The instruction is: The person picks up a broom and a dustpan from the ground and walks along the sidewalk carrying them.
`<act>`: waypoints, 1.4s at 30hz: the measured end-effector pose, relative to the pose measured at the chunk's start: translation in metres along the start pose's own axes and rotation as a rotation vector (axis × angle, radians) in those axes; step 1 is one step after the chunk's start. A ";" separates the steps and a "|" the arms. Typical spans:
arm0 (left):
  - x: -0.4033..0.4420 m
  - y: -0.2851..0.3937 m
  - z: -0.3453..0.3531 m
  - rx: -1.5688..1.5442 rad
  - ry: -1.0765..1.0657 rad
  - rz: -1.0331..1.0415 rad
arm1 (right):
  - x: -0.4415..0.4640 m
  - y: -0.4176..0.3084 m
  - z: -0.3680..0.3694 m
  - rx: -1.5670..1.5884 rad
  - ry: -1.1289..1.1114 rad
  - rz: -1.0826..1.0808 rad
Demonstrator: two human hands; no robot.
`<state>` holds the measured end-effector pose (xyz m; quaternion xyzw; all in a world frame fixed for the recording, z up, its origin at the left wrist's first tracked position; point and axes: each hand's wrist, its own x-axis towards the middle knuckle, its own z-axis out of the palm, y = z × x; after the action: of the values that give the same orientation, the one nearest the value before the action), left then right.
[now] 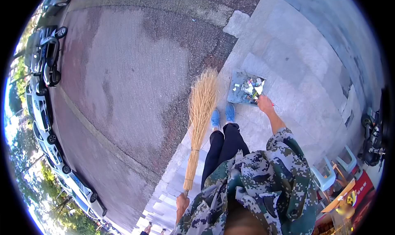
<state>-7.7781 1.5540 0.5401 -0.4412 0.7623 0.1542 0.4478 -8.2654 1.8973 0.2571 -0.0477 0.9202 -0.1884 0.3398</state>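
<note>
My left hand (181, 205) is closed round the handle end of a straw broom (201, 105). The broom's bristles fan out away from me, over the line where paving meets asphalt. In front of my right side, my right hand (265, 103) is closed at the near edge of a grey-blue dustpan (236, 95), gripping its handle, which my fingers mostly hide. Mixed litter (252, 88), with white scraps and some green and yellow bits, lies in the pan. My blue shoes (230, 112) stand between broom and dustpan.
Rough asphalt (135, 66) spreads to the left, bordered by pale paving (296, 82). Parked cars (41, 111) line the far left. At right are a motorcycle (372, 138), light blue plastic stools (325, 175) and a wooden-edged table (339, 196). Another person's feet (148, 227) show at the bottom.
</note>
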 end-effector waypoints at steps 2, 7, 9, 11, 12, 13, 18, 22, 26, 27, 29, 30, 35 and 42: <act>0.007 0.024 -0.025 -0.028 0.042 0.008 | -0.003 -0.006 -0.026 0.020 0.031 0.033; 0.047 0.063 -0.029 -0.218 0.165 0.024 | -0.015 -0.003 -0.029 0.079 0.077 0.090; 0.062 0.073 -0.048 -0.245 0.211 0.037 | -0.018 -0.020 -0.030 0.118 0.107 0.097; 0.087 0.089 -0.079 -0.352 0.221 0.048 | -0.012 -0.032 -0.036 0.173 0.140 0.168; 0.106 0.091 -0.092 -0.405 0.219 0.038 | -0.016 -0.034 -0.036 0.191 0.134 0.188; 0.139 0.087 -0.098 -0.434 0.225 0.050 | -0.020 -0.034 -0.036 0.189 0.139 0.190; 0.197 0.192 -0.168 -0.290 0.335 0.232 | -0.053 0.011 -0.033 0.225 0.328 0.244; 0.277 0.263 -0.157 -0.189 0.289 0.401 | -0.084 0.025 -0.026 0.288 0.393 0.240; 0.251 0.227 -0.135 -0.174 0.164 0.294 | -0.101 0.033 -0.035 0.280 0.388 0.298; 0.225 0.215 -0.135 -0.202 0.115 0.268 | -0.097 0.037 -0.041 0.257 0.396 0.277; 0.207 0.163 -0.102 -0.245 0.100 0.235 | -0.088 0.041 -0.048 0.231 0.338 0.300; 0.213 0.131 -0.076 -0.259 0.133 0.228 | -0.081 0.043 -0.047 0.202 0.343 0.290; 0.160 0.109 -0.061 -0.300 0.147 0.158 | -0.049 0.053 -0.043 0.156 0.254 0.299; 0.204 0.215 -0.037 -0.256 0.063 0.259 | 0.010 0.022 -0.059 0.128 0.211 0.131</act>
<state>-8.0157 1.5430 0.3591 -0.3973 0.8004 0.2923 0.3405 -8.3103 1.9342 0.2841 0.0544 0.9380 -0.2282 0.2550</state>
